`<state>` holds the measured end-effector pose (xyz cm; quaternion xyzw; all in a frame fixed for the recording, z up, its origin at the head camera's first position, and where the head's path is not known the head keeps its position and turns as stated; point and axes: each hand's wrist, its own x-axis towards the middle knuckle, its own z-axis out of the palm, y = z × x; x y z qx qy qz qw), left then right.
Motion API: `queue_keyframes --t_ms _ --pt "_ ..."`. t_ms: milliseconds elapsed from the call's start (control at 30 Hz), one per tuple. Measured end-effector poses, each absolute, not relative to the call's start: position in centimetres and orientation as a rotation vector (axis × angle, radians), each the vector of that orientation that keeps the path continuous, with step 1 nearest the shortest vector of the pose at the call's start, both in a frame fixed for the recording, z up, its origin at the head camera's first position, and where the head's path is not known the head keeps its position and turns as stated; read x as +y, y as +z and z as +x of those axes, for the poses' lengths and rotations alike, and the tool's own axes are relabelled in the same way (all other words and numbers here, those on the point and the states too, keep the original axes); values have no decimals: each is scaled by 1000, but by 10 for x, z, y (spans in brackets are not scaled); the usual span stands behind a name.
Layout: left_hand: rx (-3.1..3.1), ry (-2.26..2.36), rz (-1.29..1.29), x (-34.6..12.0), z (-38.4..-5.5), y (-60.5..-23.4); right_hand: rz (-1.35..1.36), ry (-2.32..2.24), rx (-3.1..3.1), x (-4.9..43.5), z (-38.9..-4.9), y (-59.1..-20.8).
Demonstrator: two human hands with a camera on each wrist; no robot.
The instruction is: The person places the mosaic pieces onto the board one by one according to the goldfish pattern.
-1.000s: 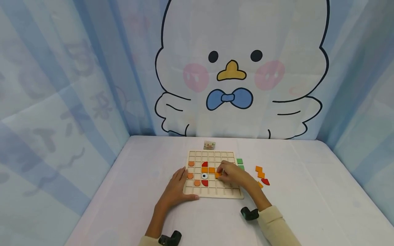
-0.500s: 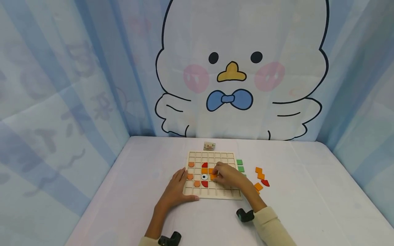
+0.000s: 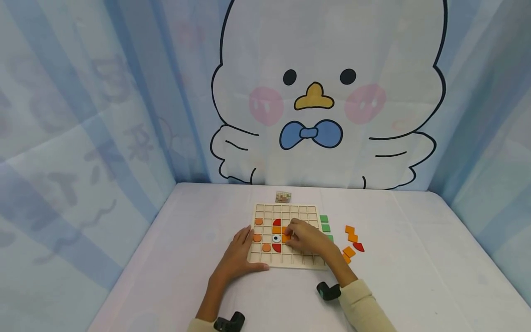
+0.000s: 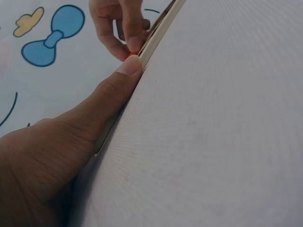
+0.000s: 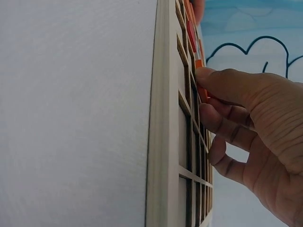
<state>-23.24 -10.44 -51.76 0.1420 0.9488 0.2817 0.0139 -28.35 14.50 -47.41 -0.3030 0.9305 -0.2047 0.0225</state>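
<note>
A wooden grid board (image 3: pixel 307 210) lies on the table. My right hand (image 3: pixel 309 237) pinches an orange square tile (image 5: pixel 201 78) between thumb and fingers, down at a cell just right of the round eye piece (image 3: pixel 276 238). Red quarter-round pieces (image 3: pixel 276 248) sit in the cells above and below that column, with orange squares (image 3: pixel 276 229) between. Several light-orange discs (image 3: pixel 266 247) occupy cells on the left. My left hand (image 3: pixel 234 256) rests along the board's left edge, its thumb (image 4: pixel 102 97) stretched along the near edge.
Green squares (image 3: pixel 325 228) lie right of the board, partly hidden by the right hand. Farther right are loose orange squares (image 3: pixel 349 251) and a red piece (image 3: pixel 358 247). Behind the board is a small patterned card (image 3: pixel 283 197). A curtain (image 3: pixel 315 157) with a cartoon bird hangs behind.
My right hand has moved left over the board with the orange tile, stopping beside the eye piece. More of the loose orange squares now show. My left hand has stayed put.
</note>
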Motion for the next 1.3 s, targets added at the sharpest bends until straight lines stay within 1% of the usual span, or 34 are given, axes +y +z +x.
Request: queue_keyframes --t_ms 700,1300 --pt "2963 858 450 -105 -236 -517 -918 -620 2894 143 -282 -469" --pt "2977 843 446 -104 -234 -521 -820 -649 2931 147 -275 -470"
